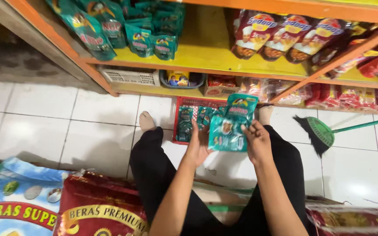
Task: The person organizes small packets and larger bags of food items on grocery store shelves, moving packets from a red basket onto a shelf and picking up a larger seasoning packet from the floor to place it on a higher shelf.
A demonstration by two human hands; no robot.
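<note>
We hold a stack of teal sachets [229, 131] above the red basket [181, 103] on the floor, our left hand [197, 146] cupping them from beneath and our right hand [255, 139] pinching the edge, seemingly to keep them squared together.
</note>
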